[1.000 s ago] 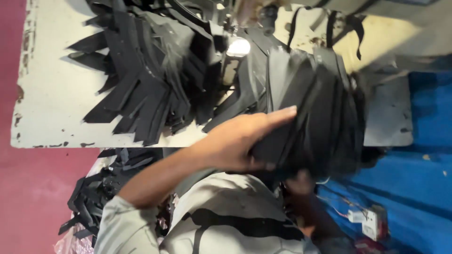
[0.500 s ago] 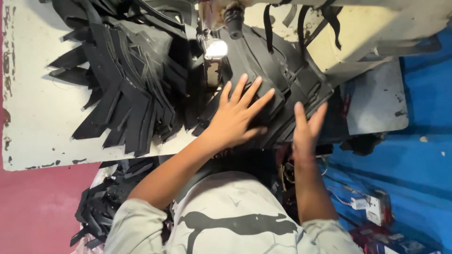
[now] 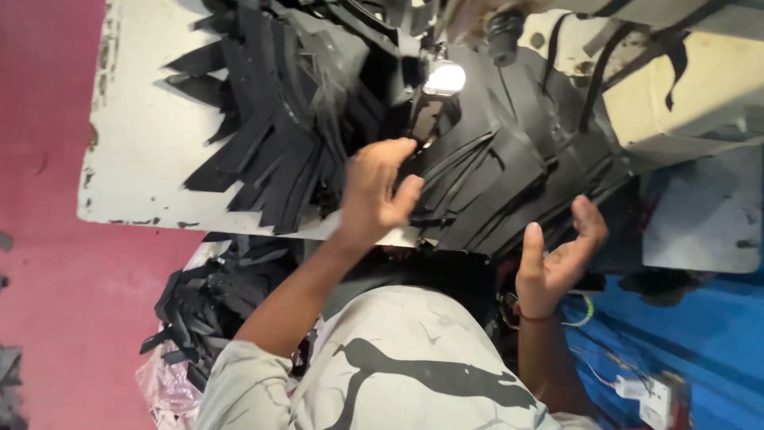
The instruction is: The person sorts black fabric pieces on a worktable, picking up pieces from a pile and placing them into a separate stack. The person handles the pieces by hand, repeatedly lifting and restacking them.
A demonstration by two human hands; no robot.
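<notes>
My left hand (image 3: pixel 380 191) hovers above the white worktable (image 3: pixel 143 167), fingers curled and apart, with nothing in it. It is just in front of a fanned stack of black fabric strips (image 3: pixel 509 179) lying under the sewing machine (image 3: pixel 684 87). My right hand (image 3: pixel 559 259) is raised at the table's near edge, palm open and empty, just off the right end of that stack. A second heap of black strips (image 3: pixel 263 143) lies to the left of my left hand.
A small bright lamp (image 3: pixel 444 78) shines on the machine head beyond my left hand. Below the table, a plastic bag holding more black strips (image 3: pixel 199 310) sits on the red floor (image 3: pixel 40 279). A blue surface (image 3: pixel 700 342) with a white socket block (image 3: pixel 649 394) lies at right.
Both hands pressed on the fanned black stack before; they have now lifted off it and pulled back toward me, fingers spread and empty. The view has shifted slightly.
</notes>
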